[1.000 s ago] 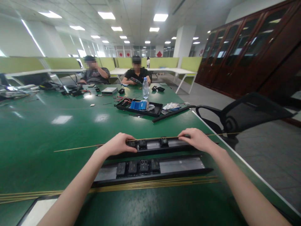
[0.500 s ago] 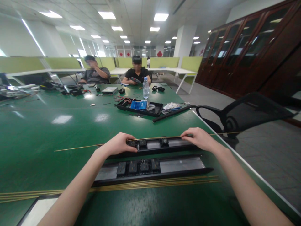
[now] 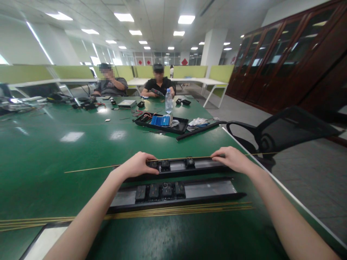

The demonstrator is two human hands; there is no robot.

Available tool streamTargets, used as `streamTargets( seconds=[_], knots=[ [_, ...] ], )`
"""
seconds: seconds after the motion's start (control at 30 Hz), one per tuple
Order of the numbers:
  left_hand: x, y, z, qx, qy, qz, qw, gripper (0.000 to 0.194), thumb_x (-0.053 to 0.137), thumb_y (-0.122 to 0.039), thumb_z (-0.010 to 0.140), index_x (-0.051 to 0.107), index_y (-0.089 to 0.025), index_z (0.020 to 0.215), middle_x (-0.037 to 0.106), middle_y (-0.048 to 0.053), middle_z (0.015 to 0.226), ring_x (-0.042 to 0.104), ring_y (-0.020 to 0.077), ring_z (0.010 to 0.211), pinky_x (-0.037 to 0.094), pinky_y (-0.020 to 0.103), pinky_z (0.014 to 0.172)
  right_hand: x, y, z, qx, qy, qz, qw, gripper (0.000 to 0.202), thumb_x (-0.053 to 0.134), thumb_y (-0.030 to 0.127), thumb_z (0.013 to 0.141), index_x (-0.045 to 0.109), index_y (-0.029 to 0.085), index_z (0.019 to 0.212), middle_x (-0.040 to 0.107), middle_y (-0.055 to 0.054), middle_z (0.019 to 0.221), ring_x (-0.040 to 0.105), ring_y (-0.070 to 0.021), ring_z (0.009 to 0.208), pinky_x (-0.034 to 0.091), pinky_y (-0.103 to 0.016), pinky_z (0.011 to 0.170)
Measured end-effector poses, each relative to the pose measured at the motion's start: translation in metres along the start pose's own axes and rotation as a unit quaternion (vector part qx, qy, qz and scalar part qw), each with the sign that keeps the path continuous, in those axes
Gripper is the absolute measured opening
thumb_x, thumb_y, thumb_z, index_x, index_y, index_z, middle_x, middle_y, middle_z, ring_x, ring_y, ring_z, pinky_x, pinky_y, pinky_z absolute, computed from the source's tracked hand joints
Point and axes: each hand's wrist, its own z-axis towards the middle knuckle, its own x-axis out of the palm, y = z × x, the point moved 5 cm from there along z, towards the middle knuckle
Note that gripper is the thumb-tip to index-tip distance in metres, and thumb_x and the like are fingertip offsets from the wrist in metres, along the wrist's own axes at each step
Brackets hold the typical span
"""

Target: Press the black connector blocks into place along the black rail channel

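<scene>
My left hand (image 3: 138, 165) is closed around the left part of the far black channel strip (image 3: 173, 172), its thumb on the near wall. Its index finger touches a long thin brass-coloured rod (image 3: 179, 158) lying along the strip's far edge. Further right, my right hand (image 3: 230, 159) pinches this rod near the strip's right end. Black block-shaped pieces (image 3: 190, 163) sit inside the strip, one partly hidden by my left fingers. In front lies a second channel strip (image 3: 208, 190) holding several black blocks (image 3: 154, 193).
Several brass rods (image 3: 179, 210) lie nearer me, beside a white, black-edged panel (image 3: 45, 242). Beyond are a black tray (image 3: 179, 128), a water bottle (image 3: 168, 101), gloves (image 3: 197, 123) and a black bar (image 3: 200, 130). Two people sit opposite. A chair (image 3: 271, 133) stands right.
My right hand has shifted slightly right along the rod. My left hand keeps its place on the strip, and the rest looks the same apart from a tiny camera shift.
</scene>
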Motion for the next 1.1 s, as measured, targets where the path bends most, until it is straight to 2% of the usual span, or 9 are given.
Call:
streamTargets(
  seconds=[0.5,0.8,1.1],
  knots=[
    [0.0,0.001,0.0,-0.004,-0.002,0.006,1.0,0.051,0.075,-0.052,0.068,0.075,-0.022,0.11,0.077,0.002,0.101,0.069,0.0236,0.089,0.048,0.027,0.075,0.0,-0.008,-0.001,0.012,0.011,-0.002,1.0,0.02,0.06,0.034,0.087,0.079,0.028,0.092,0.077,-0.002,0.093,0.071,-0.024,0.086,0.051,-0.033,0.076],
    [0.0,0.001,0.0,-0.007,0.0,0.005,1.0,0.052,0.074,-0.052,0.068,0.075,-0.022,0.11,0.077,0.002,0.101,0.069,0.024,0.091,0.049,0.027,0.079,-0.004,-0.012,-0.005,0.041,0.044,0.013,0.998,0.023,0.058,0.036,0.087,0.078,0.026,0.094,0.078,-0.002,0.097,0.07,-0.024,0.091,0.05,-0.033,0.082],
    [-0.001,-0.001,-0.001,0.002,-0.004,0.013,1.0,0.05,0.075,-0.052,0.07,0.075,-0.023,0.111,0.077,0.0,0.102,0.069,0.0235,0.09,0.049,0.026,0.077,-0.008,-0.02,-0.007,0.042,0.027,0.003,0.999,0.024,0.058,0.036,0.085,0.078,0.026,0.093,0.077,-0.003,0.097,0.069,-0.0245,0.092,0.05,-0.033,0.082]
  ],
)
